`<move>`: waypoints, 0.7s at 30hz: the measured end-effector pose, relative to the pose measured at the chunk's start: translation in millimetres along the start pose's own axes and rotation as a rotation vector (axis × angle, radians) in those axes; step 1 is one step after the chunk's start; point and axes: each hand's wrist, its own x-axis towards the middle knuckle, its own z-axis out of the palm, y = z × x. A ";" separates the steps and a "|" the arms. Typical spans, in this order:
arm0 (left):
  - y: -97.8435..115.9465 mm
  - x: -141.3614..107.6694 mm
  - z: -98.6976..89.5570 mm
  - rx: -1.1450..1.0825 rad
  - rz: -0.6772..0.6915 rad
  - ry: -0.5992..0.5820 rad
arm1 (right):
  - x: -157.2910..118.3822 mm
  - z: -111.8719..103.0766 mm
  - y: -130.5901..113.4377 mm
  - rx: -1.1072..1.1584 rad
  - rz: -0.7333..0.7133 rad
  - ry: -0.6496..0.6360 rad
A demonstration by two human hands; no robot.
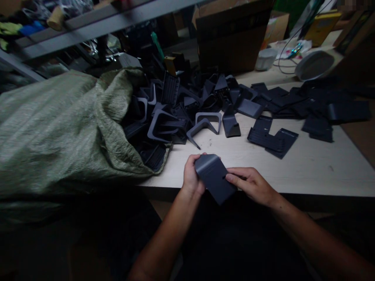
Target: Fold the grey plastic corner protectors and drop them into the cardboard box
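Observation:
A dark grey bent plastic bracket (215,177) is held between my two hands, tilted, over the table's front edge. My left hand (192,175) grips it at its curved end, with some fingers hidden behind. My right hand (253,183) pinches its right edge between thumb and fingers, close to a small dark slot. Just beyond my hands lie loose U-shaped and bent brackets of the same dark plastic, among them a bent one (231,123) and an angled one (202,128).
A green woven sack (67,132) lies at the left, its mouth spilling brackets onto the pale table (325,168). Flat dark pieces (281,142) are scattered at the right. Behind stand a cardboard box (231,39), a clear cup (266,59) and a round dish (315,65).

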 end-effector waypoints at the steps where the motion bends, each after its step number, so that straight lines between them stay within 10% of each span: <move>1: -4.4 3.9 -5.8 0.067 0.037 0.035 | -0.8 -2.0 -0.3 0.017 0.018 0.015; 6: -15.3 9.0 -34.3 0.344 0.288 0.135 | -1.0 -15.7 -6.9 -0.073 0.065 0.111; 14: 1.9 -12.0 -39.0 0.656 0.025 -0.247 | 13.4 -13.4 -6.1 -0.139 0.088 0.152; 21: 4.3 -0.5 -44.5 0.432 0.300 -0.008 | 2.4 -31.0 -22.2 -0.399 -0.186 0.606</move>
